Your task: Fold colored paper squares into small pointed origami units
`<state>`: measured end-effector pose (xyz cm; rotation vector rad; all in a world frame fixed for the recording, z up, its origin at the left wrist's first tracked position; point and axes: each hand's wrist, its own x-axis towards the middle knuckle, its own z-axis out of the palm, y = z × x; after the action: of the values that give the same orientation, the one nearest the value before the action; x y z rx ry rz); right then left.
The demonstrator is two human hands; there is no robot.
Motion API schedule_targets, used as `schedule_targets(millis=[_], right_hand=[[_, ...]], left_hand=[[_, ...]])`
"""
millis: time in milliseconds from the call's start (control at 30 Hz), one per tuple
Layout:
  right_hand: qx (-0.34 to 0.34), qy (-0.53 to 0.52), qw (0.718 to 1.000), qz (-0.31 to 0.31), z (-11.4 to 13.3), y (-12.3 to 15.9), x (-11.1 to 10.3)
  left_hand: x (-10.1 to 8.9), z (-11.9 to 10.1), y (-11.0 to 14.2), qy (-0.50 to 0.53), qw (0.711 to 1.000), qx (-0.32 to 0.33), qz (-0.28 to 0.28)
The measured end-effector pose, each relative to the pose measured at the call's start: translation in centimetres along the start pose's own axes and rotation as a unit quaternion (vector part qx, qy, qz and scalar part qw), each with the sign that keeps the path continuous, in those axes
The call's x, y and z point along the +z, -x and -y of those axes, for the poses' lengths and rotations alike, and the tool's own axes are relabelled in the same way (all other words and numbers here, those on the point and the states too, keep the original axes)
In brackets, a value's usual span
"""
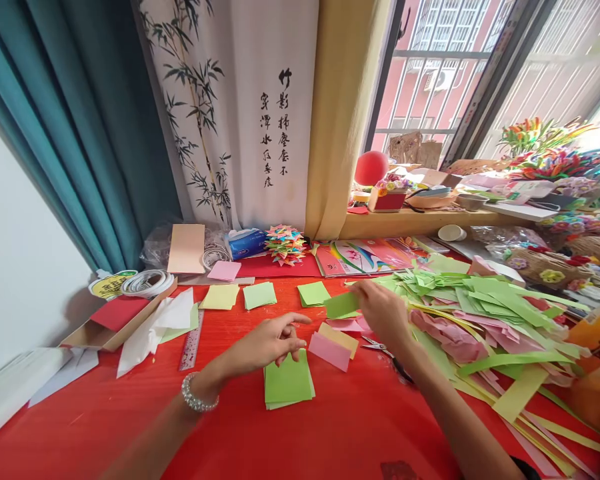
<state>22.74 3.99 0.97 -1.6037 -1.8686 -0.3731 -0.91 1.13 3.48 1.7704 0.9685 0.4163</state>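
My right hand (386,312) pinches a green paper square (342,306) between thumb and fingers, to the right of a small green stack (313,294). Just over the far edge of a larger stack of green squares (289,387) is my left hand (266,341), its fingers loosely bent and apart, holding nothing. A pink square (329,351) overlaps a yellow-orange one (345,339) between the hands. Scissors (375,345) lie partly under my right forearm. Farther back sit a pale green stack (260,295) and a yellow stack (220,297).
A heap of green, pink and yellow paper strips (495,313) covers the right of the red table (220,433). A ruler (191,343), white tissue (155,333) and a shallow cardboard box (110,333) lie left. A folded-paper ball (285,245) and colourful paper packs (370,256) line the back.
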Motion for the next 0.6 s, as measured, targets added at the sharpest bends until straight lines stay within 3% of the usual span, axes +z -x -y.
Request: schedule_targets(millis=[100,233,367,467,600], right_hand=[[0.093,0.045,0.993,0.051,-2.3,-0.3,0.7],[0.086,0.066,0.987,0.115,-3.3,0.0,1.7],[0.055,0.07,0.995,0.037,-2.9,0.1,1.7],[0.034,0.011,0.999,-0.031,-2.3,-0.1,1.3],[-0.021,-0.102,0.993,-0.05,-0.9,0.0,1.1]], left_hand=[[-0.9,0.6,0.2,-0.082,0.996,-0.012,0.02],[-1.3,2.4,0.0,-0.267,0.963,-0.012,0.036],[-1.1,3.4,-0.2,-0.333,0.941,-0.012,0.068],[-1.2,3.6,-0.3,-0.318,0.945,-0.008,0.072],[-2.1,3.6,-0.5,-0.289,0.955,-0.009,0.066]])
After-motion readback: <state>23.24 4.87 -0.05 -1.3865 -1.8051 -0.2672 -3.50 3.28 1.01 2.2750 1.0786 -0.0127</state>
